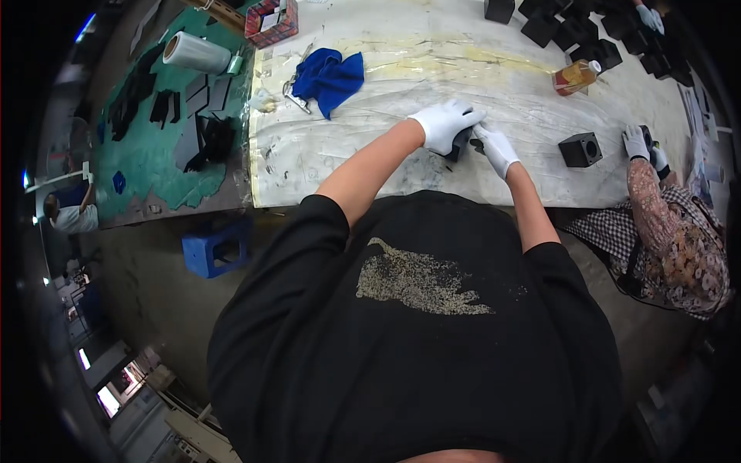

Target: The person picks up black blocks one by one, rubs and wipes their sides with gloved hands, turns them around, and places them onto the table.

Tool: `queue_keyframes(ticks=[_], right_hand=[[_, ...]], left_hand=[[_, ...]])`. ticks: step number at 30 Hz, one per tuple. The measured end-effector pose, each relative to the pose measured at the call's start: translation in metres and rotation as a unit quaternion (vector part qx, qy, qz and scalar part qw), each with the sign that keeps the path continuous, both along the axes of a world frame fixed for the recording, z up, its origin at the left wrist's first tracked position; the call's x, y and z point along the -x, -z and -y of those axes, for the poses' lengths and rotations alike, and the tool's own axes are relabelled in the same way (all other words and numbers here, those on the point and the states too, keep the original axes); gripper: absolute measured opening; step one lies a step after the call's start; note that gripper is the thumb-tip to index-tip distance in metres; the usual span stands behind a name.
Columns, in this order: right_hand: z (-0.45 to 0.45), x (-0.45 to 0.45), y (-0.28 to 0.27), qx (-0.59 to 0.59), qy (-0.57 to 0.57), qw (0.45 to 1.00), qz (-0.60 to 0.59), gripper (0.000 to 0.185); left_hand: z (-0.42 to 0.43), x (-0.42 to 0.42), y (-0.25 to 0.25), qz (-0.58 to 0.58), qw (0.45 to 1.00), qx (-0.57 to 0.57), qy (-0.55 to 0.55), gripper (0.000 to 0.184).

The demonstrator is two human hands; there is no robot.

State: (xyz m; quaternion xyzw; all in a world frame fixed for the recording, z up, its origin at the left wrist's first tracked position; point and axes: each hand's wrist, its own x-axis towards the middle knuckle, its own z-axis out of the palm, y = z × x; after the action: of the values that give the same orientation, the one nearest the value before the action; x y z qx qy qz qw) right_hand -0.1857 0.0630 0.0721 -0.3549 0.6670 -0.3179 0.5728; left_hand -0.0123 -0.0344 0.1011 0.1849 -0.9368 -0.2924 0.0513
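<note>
In the head view both of my hands wear white gloves and meet over the white-covered table. My left hand (446,126) is closed over the top of a black box (461,145), whose lower part shows below the fingers. My right hand (496,147) is closed at the box's right side, its fingertips close to those of my left hand. A small dark thing (478,145) shows by the right fingers; its kind is unclear. Further right on the table sits another black box (580,150) with a round hole in one face.
A blue cloth (330,77) lies over a metal tool (296,96). A bottle (576,78) and several black boxes (544,29) stand toward the back right. On the right, a co-worker's gloved hand (636,143) touches a black piece. A film roll (196,53) lies left; a blue stool (216,248) stands below.
</note>
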Motion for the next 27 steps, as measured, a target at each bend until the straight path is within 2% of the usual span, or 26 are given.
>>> queue_keyframes(ticks=[2,3,4,6,7,10,11,12,14,15,18,22,23,25,26,27], right_hand=[[-0.010,0.005,0.005,-0.030,0.004,1.000,0.001,0.053],[-0.016,0.008,0.007,-0.033,0.012,0.999,0.000,0.053],[-0.018,0.012,0.010,-0.033,0.020,0.999,-0.001,0.054],[-0.015,0.020,0.022,0.043,0.032,0.991,-0.121,0.055],[-0.020,0.021,0.031,0.075,0.035,0.980,-0.180,0.055],[-0.010,-0.006,0.017,0.243,0.018,0.910,-0.337,0.055],[-0.003,-0.018,-0.002,0.232,-0.075,0.890,-0.385,0.057],[0.007,-0.033,-0.018,0.221,-0.164,0.860,-0.429,0.058],[0.022,-0.065,-0.027,0.256,-0.241,0.795,-0.494,0.061],[0.039,-0.068,-0.011,0.245,-0.265,0.794,-0.490,0.064],[0.082,-0.044,0.019,0.168,-0.215,0.831,-0.485,0.064],[0.068,0.003,0.019,0.140,-0.296,0.718,-0.614,0.060],[0.059,0.001,0.019,0.142,-0.299,0.690,-0.644,0.058],[0.036,-0.032,0.002,0.179,-0.294,0.714,-0.610,0.054],[0.030,-0.070,-0.012,0.210,-0.279,0.763,-0.544,0.053],[0.037,-0.079,-0.003,0.344,-0.234,0.748,-0.517,0.045]], left_hand=[[-0.007,-0.006,0.023,-0.098,0.995,-0.027,0.006,0.088],[-0.013,-0.008,0.038,-0.151,0.987,0.037,-0.034,0.091],[-0.019,-0.013,0.053,-0.165,0.982,0.025,-0.090,0.093],[-0.034,-0.026,0.071,-0.190,0.961,0.001,-0.201,0.098],[-0.042,-0.029,0.097,-0.218,0.929,-0.092,-0.285,0.097],[-0.050,-0.033,0.083,-0.150,0.905,-0.226,-0.328,0.091],[-0.049,-0.033,0.098,-0.135,0.927,-0.145,-0.319,0.076],[-0.045,-0.028,0.110,-0.149,0.933,-0.115,-0.306,0.070],[-0.041,-0.018,0.126,-0.174,0.944,-0.057,-0.273,0.060],[-0.043,-0.015,0.113,-0.151,0.953,0.081,-0.249,0.050],[-0.054,-0.028,0.103,-0.179,0.929,-0.100,-0.310,0.047],[-0.048,-0.031,0.105,-0.158,0.926,-0.130,-0.316,0.044],[-0.046,-0.034,0.112,-0.161,0.930,-0.126,-0.304,0.046],[-0.038,-0.027,0.103,-0.073,0.956,-0.108,-0.263,0.047],[-0.035,-0.022,0.101,-0.027,0.967,-0.099,-0.234,0.047],[-0.036,-0.020,0.112,-0.091,0.970,0.052,-0.218,0.050]])
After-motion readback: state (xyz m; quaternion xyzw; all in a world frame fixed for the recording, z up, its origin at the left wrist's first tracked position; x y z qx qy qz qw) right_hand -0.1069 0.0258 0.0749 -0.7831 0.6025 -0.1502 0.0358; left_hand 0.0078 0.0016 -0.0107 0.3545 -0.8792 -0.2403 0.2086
